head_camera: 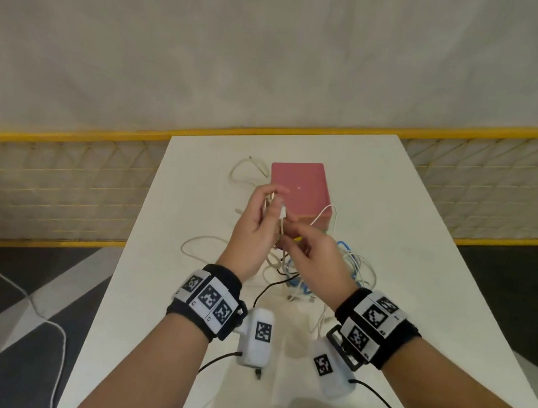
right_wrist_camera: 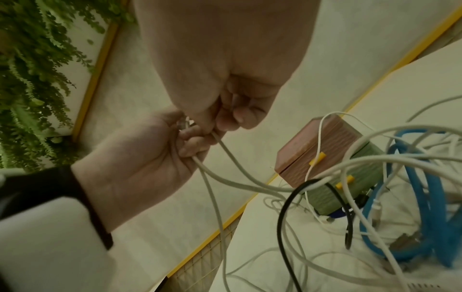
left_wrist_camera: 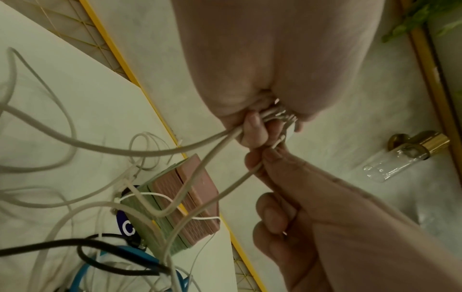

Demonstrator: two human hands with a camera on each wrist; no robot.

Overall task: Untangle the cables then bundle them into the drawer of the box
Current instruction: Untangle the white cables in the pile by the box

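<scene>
A pink box (head_camera: 297, 187) with green lower drawers (right_wrist_camera: 350, 177) and yellow handles stands mid-table. In front of it lies a tangle of white cables (head_camera: 199, 246), a blue cable (head_camera: 344, 249) and a black cable (head_camera: 269, 287). My left hand (head_camera: 272, 204) is raised above the tangle and grips the ends of several white cables (left_wrist_camera: 272, 114). Just below it, my right hand (head_camera: 294, 238) pinches one white cable (left_wrist_camera: 235, 183) between thumb and fingers. One thin white cable (right_wrist_camera: 320, 138) drapes over the box. No drawer stands open in these views.
The white table (head_camera: 425, 260) ends close to a yellow-railed mesh barrier (head_camera: 57, 174) at the back and left. A loose white cord (head_camera: 38, 309) runs over the dark floor at left. Bare tabletop lies right of the box and near me.
</scene>
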